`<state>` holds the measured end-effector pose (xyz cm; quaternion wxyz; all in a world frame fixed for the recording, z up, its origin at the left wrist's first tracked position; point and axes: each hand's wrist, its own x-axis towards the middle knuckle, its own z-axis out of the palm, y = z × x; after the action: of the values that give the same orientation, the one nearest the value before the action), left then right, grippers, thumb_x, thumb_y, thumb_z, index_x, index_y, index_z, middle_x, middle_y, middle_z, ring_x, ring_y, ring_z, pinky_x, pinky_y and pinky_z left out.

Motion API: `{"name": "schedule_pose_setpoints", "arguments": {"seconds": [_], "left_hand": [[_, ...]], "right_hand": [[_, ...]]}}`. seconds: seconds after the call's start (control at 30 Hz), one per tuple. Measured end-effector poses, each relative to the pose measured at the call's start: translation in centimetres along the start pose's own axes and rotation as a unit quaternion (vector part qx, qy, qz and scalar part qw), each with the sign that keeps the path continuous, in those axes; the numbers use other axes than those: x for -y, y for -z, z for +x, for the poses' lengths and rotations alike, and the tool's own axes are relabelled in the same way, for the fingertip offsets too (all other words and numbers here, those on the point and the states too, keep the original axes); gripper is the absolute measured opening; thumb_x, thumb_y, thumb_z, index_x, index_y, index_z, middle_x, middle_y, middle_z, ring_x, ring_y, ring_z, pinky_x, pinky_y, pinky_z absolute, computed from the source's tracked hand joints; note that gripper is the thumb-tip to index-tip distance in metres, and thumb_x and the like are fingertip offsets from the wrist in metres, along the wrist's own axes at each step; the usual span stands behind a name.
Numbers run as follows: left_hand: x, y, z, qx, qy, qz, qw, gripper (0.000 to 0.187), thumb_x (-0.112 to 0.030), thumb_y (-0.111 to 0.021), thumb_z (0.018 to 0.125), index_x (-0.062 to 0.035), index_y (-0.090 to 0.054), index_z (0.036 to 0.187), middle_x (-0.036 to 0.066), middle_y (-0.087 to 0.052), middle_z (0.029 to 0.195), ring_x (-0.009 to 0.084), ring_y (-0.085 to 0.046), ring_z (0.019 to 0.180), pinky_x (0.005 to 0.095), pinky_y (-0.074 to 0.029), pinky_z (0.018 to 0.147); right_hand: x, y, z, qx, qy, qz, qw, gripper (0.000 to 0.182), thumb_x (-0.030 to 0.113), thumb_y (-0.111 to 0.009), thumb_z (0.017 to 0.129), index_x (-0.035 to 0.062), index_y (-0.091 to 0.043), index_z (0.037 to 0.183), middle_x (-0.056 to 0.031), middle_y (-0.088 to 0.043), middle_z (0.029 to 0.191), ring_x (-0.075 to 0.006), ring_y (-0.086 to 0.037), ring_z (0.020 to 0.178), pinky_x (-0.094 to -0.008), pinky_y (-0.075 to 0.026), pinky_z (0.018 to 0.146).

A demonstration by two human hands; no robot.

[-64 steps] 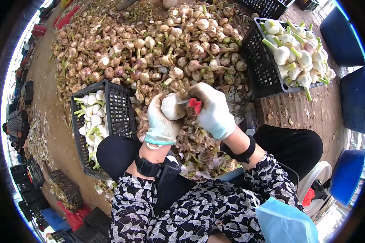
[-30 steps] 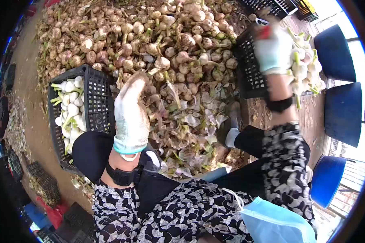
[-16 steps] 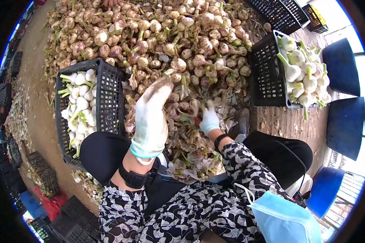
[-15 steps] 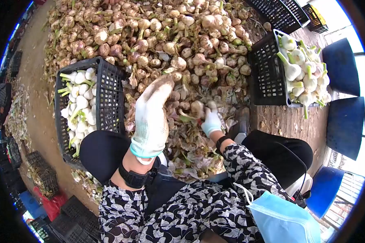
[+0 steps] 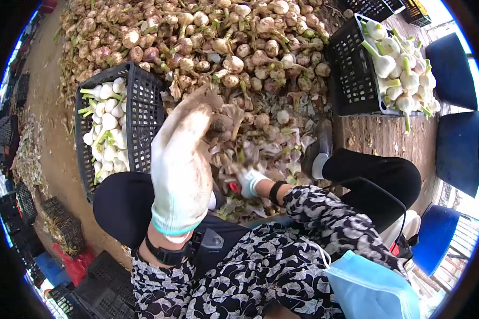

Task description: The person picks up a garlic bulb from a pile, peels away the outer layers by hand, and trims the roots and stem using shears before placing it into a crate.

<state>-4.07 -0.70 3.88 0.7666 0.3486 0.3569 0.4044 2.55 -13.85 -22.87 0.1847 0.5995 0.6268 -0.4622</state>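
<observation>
A pleated blue mask (image 5: 372,284) hangs at lower right. Left of centre, the left hand (image 5: 181,165), in a soiled knit glove, has its fingers stretched out; whether they grip anything I cannot tell. Below centre, the right hand (image 5: 250,182), blurred, has its fingers curled around a red handle (image 5: 234,186) over papery, crumpled husks (image 5: 298,143). Latticed plastic crates at left (image 5: 145,111) and upper right (image 5: 351,66) hold smooth white bulbs (image 5: 108,123). Rough, tan, round garlic (image 5: 197,40) heaps across the top.
</observation>
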Motion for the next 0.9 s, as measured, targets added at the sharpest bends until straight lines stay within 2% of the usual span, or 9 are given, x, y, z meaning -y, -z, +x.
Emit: {"name": "schedule_pose_setpoints", "arguments": {"seconds": [0.07, 0.2, 0.27, 0.37, 0.5, 0.57, 0.7, 0.8, 0.9], "left_hand": [[-0.7, -0.4, -1.0, -0.010, -0.012, 0.060, 0.998, 0.034, -0.013, -0.043, 0.093, 0.0068, -0.051, 0.118, 0.015, -0.058, 0.113, 0.0203, -0.054, 0.107, 0.0318, -0.041, 0.094], [-0.5, 0.1, -1.4, 0.017, -0.007, 0.018, 1.000, 0.036, -0.015, -0.043, 0.092, 0.0086, -0.050, 0.120, 0.016, -0.058, 0.115, 0.0214, -0.054, 0.108, 0.0332, -0.039, 0.094], [-0.2, 0.3, -1.2, 0.012, -0.013, 0.031, 0.999, 0.036, -0.015, -0.044, 0.092, 0.0086, -0.050, 0.119, 0.016, -0.058, 0.114, 0.0211, -0.054, 0.108, 0.0328, -0.039, 0.095], [0.2, 0.1, -0.9, 0.004, -0.019, 0.032, 0.999, 0.036, -0.014, -0.045, 0.091, 0.0085, -0.051, 0.118, 0.015, -0.059, 0.112, 0.0204, -0.054, 0.107, 0.0320, -0.038, 0.095], [0.1, -0.1, -0.5, -0.004, -0.009, 0.026, 1.000, 0.035, -0.010, -0.049, 0.088, 0.0085, -0.052, 0.117, 0.012, -0.059, 0.109, 0.0153, -0.054, 0.102, 0.0258, -0.039, 0.092], [0.4, 0.4, 0.2, -0.005, -0.023, 0.058, 0.998, 0.035, -0.010, -0.050, 0.088, 0.0081, -0.052, 0.117, 0.011, -0.059, 0.109, 0.0149, -0.054, 0.101, 0.0253, -0.039, 0.091], [1.9, 2.2, 2.5, 0.003, -0.018, 0.183, 0.983, 0.038, -0.018, -0.049, 0.090, 0.0060, -0.050, 0.119, 0.011, -0.058, 0.112, 0.0179, -0.057, 0.093, 0.0299, -0.046, 0.082], [2.6, 1.8, 2.6, 0.070, 0.132, 0.022, 0.988, 0.039, -0.028, -0.044, 0.094, 0.0023, -0.051, 0.117, 0.010, -0.057, 0.111, 0.0183, -0.057, 0.091, 0.0327, -0.047, 0.082], [2.4, 0.2, 2.0, 0.209, 0.185, -0.146, 0.949, 0.040, -0.023, -0.047, 0.094, 0.0023, -0.046, 0.125, 0.010, -0.057, 0.114, 0.0168, -0.056, 0.102, 0.0315, -0.049, 0.086]], "right_hand": [[0.5, -0.3, -0.2, 0.262, 0.089, 0.048, 0.960, 0.053, 0.026, -0.055, 0.077, 0.0028, -0.051, 0.125, -0.0168, -0.050, 0.129, -0.0301, -0.049, 0.117, -0.0417, -0.039, 0.097], [0.3, 6.4, -2.1, 0.042, 0.004, 0.029, 0.999, 0.035, 0.023, -0.057, 0.076, 0.0014, -0.062, 0.103, -0.0205, -0.062, 0.107, -0.0314, -0.061, 0.097, -0.0396, -0.050, 0.080], [-0.9, 8.8, -1.9, -0.323, -0.079, 0.068, 0.941, 0.036, 0.017, -0.062, 0.070, 0.0013, -0.055, 0.101, -0.0191, -0.058, 0.091, -0.0315, -0.061, 0.083, -0.0406, -0.050, 0.071], [-3.8, 12.0, -1.7, -0.437, -0.184, 0.022, 0.880, 0.050, 0.010, -0.064, 0.066, 0.0065, -0.049, 0.114, -0.0151, -0.050, 0.108, -0.0321, -0.050, 0.102, -0.0411, -0.043, 0.082], [-11.2, 9.3, 3.1, -0.389, -0.150, 0.066, 0.907, 0.035, 0.011, -0.061, 0.074, 0.0063, -0.058, 0.108, -0.0176, -0.057, 0.096, -0.0354, -0.057, 0.088, -0.0416, -0.046, 0.075], [-12.7, 11.7, 3.1, -0.404, -0.200, 0.412, 0.792, 0.027, 0.015, -0.059, 0.082, 0.0018, -0.060, 0.105, -0.0110, -0.061, 0.076, -0.0209, -0.059, 0.066, -0.0323, -0.046, 0.059], [-7.5, 20.5, -8.4, -0.429, 0.081, 0.520, 0.734, 0.039, -0.003, -0.048, 0.075, -0.0002, -0.055, 0.113, 0.0017, -0.053, 0.079, -0.0066, -0.042, 0.065, -0.0225, -0.038, 0.055], [-4.9, 22.8, -14.6, -0.376, 0.258, 0.584, 0.672, 0.051, -0.006, -0.048, 0.070, -0.0057, -0.046, 0.121, -0.0106, -0.062, 0.098, -0.0101, -0.053, 0.076, -0.0233, -0.044, 0.068], [-2.9, 23.1, -18.3, -0.480, 0.246, 0.390, 0.746, 0.059, -0.007, -0.052, 0.067, -0.0071, -0.042, 0.125, -0.0123, -0.062, 0.105, -0.0140, -0.058, 0.086, -0.0261, -0.045, 0.080]]}}
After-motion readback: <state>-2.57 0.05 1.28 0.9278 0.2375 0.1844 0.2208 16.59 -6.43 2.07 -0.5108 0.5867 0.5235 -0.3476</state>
